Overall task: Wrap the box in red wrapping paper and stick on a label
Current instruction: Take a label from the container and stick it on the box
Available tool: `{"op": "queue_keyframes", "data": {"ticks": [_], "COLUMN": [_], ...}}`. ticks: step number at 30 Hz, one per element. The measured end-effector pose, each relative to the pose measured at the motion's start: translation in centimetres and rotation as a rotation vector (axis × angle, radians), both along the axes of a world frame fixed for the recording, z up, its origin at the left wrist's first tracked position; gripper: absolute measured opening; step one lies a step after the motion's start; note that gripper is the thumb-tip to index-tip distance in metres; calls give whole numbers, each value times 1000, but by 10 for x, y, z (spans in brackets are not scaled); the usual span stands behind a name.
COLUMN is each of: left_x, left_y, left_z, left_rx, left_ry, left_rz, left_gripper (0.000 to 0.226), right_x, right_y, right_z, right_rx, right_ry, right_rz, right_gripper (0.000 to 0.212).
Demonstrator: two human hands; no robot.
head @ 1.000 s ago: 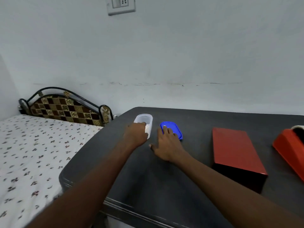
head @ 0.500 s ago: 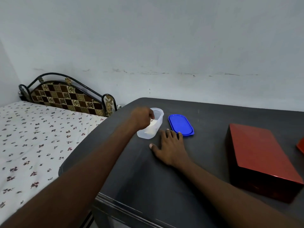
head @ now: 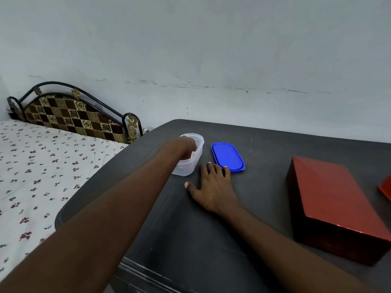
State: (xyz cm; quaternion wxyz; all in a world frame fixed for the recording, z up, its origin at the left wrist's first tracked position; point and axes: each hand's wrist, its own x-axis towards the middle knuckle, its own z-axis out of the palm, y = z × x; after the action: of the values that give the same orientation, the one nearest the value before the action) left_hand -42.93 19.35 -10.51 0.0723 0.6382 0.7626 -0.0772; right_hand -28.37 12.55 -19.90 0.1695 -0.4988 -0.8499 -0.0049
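Observation:
The box (head: pixel 332 197), wrapped in glossy red paper, lies on the right of the dark table (head: pixel 190 240). A small translucent plastic container (head: pixel 186 169) stands open near the table's far left corner, and its blue lid (head: pixel 227 156) lies flat beside it. My left hand (head: pixel 184 148) reaches down into the container. Its fingertips are hidden inside, next to a small pale piece that shows through the wall. My right hand (head: pixel 213 187) rests flat on the table, fingers straight, with the fingertips at the lid's near edge.
A red object (head: pixel 386 189) is cut off by the right edge of the frame, beyond the box. A bed (head: pixel 42 170) with a flowered sheet and a chequered headboard (head: pixel 69 115) stands close against the table's left side. A pale wall runs behind.
My left hand has gone from the container's outer side into its opening. My right hand slid back off the blue lid onto the table. The view shifted left, so the box sits further right.

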Motion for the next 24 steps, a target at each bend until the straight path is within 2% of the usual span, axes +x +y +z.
{"op": "queue_keyframes", "data": {"ticks": [3,12,16,18,21,24], "left_x": [4,0,-6,-6,-6,0], "left_y": [0,-4,-1,1,9,6], "left_z": [5,8,-1,-3,-7,-4], "left_rx": [-24,-34,28,-2,40,26], "left_ry": [-39,15,-37,-10,130,73], "left_rz": [40,-71,19,22,-113,-66], "left_gripper": [52,45,49,42,41,44], "right_x": [0,0,-2,-2,0,-2], "right_y": [1,1,-1,-1,-1,-2], "right_z": [1,0,1,0,-1,1], "right_rx": [-7,-14,-12,-2,-6,2], "right_ry": [-5,0,-1,7,2,19], "right_rz": [5,4,6,8,4,8], "right_gripper": [78,75,76,76,78,75]}}
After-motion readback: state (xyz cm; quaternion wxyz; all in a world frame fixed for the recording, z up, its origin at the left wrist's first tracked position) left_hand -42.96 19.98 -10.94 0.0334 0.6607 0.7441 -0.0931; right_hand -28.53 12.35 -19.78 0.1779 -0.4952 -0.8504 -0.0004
